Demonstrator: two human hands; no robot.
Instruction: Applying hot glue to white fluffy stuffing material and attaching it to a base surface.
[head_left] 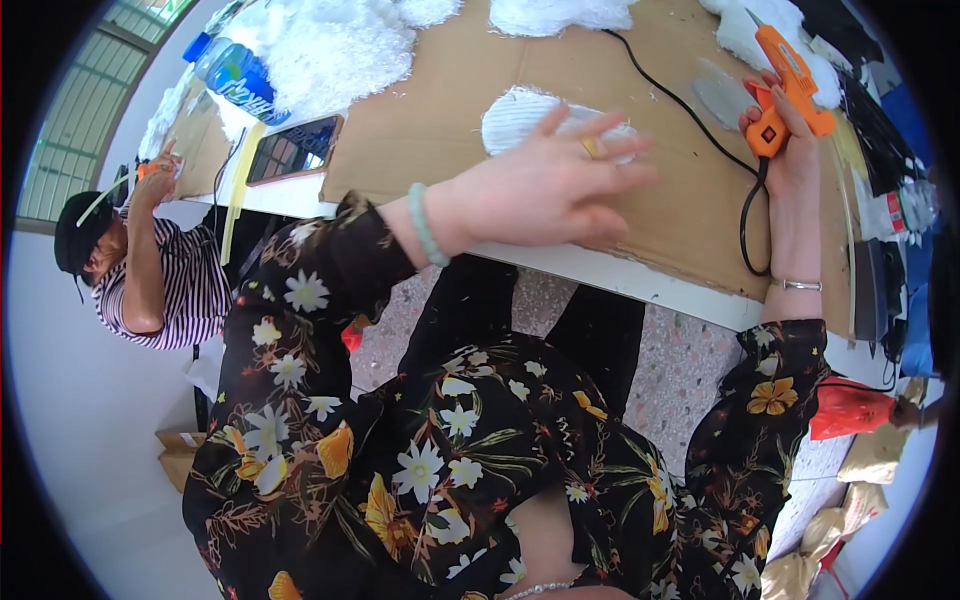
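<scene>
My right hand (pixel 795 130) is closed round the handle of an orange hot glue gun (pixel 790 62), whose nozzle points up and away at the far right. A black cord (pixel 748 225) runs from the base of its handle. My left hand (pixel 555 190) hovers with its fingers spread, holding nothing. Just beyond it, partly hidden by the fingers, a white ribbed oval piece (pixel 510 120) lies on the brown cardboard (pixel 420 150). A translucent oval piece (pixel 722 98) lies left of the glue gun.
Fluffy white material (pixel 340 55) and a blue-capped bottle (pixel 235 75) stand at the far left, near a dark phone (pixel 293 150). Another white piece (pixel 560 12) lies at the far edge. A person in a striped shirt (pixel 170 270) works at the left. Clutter with a clear bottle (pixel 905 210) fills the right side.
</scene>
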